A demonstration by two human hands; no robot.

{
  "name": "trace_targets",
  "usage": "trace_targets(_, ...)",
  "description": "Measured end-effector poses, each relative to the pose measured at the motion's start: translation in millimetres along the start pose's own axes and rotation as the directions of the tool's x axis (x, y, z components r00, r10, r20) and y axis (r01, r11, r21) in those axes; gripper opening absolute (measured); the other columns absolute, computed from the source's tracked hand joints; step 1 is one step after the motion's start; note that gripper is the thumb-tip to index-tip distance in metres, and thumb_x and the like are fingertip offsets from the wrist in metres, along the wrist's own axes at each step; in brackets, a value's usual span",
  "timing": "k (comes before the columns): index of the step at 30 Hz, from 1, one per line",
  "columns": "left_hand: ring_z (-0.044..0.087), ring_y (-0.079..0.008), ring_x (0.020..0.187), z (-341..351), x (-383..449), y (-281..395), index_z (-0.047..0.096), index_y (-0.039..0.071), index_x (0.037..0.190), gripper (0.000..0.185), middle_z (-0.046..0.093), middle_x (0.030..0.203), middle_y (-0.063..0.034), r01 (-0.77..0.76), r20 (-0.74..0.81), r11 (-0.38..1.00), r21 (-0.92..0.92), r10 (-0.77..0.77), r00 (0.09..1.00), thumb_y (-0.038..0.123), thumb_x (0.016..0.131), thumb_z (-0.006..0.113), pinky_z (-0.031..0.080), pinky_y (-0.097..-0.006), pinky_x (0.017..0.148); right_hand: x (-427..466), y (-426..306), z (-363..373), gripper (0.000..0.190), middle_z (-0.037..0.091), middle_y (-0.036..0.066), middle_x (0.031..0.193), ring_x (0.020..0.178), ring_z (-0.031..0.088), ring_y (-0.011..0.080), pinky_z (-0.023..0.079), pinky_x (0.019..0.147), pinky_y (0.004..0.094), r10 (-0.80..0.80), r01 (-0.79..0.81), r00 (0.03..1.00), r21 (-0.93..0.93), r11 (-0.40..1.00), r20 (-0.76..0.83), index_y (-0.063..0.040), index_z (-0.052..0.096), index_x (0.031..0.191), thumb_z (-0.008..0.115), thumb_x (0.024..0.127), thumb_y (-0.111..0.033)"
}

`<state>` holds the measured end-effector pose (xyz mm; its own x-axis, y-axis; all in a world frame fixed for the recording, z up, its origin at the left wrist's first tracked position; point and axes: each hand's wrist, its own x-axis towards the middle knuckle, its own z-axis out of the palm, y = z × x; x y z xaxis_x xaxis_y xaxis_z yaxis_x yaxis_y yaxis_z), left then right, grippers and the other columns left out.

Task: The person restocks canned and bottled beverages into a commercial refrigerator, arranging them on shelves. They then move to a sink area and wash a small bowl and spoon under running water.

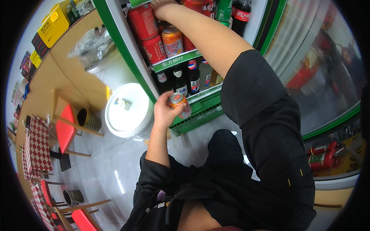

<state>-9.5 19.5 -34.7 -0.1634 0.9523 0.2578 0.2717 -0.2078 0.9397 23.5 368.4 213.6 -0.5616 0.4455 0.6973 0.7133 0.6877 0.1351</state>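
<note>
My left hand (165, 111) is closed around an orange drink can (180, 105), its silver top facing up, in front of the open drinks fridge. My right hand (162, 8) reaches into the fridge at the picture's top edge, beside stacked red cans (143, 21); its fingers are partly cut off, so its grip cannot be seen. Another orange can (172, 42) stands on the same shelf under my right forearm. Green cans (223, 10) and a cola bottle (242, 16) are to the right. Glass bottles (194, 76) fill the shelf below.
A white lidded bucket (127, 109) stands left of the fridge, with a small box on its lid. The glass fridge door (312, 66) is swung open at right, with fire extinguishers (323, 156) seen beyond its lower part. Red-seated chairs (65, 127) and checkered tables (40, 144) are farther left.
</note>
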Motion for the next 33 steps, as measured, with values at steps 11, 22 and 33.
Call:
trace_targets(11, 0.075, -0.0182, 0.096, 5.4, 1.7, -1.0, 0.064, -0.009, 0.134, 0.072, 0.075, 0.115, -0.0155, 0.017, 0.030, 0.998, 0.057, -0.019, 0.999, 0.018, 0.077, 0.099, 0.063, -0.0322, 0.084, -5.3, -5.1, 10.4, 0.052, 0.048, 0.012, 0.169, 0.156, 0.044, 0.0297, 0.031, 0.130, 0.0436, 0.038, -0.041, 0.998, -0.039, 0.998, -0.053, -0.010, 0.055, 0.156, 0.049, 0.108, -0.030)
trace_targets(22, 0.073, -0.0130, 0.091, 6.2, 3.5, 5.9, 0.063, -0.006, 0.133, 0.066, 0.075, 0.111, -0.0098, -0.006, 0.059, 0.998, 0.057, 0.002, 0.998, 0.016, 0.080, 0.097, 0.062, -0.0295, 0.081, -7.2, -4.7, 4.5, 0.053, 0.048, 0.011, 0.170, 0.159, 0.040, 0.0266, 0.025, 0.133, 0.0434, 0.098, -0.090, 0.993, -0.121, 0.989, 0.062, -0.008, 0.056, 0.155, 0.052, 0.107, -0.029)
trace_targets(33, 0.074, -0.0140, 0.092, 4.4, 4.6, -0.5, 0.063, -0.006, 0.133, 0.068, 0.077, 0.111, -0.0115, 0.027, 0.074, 0.999, 0.023, -0.028, 0.997, 0.017, 0.080, 0.097, 0.063, -0.0308, 0.081, -5.1, -9.5, 0.7, 0.060, 0.048, 0.012, 0.169, 0.159, 0.039, 0.0284, 0.022, 0.133, 0.0480, 0.115, -0.092, 0.983, -0.157, 0.983, 0.145, -0.003, 0.059, 0.153, 0.057, 0.101, -0.033)
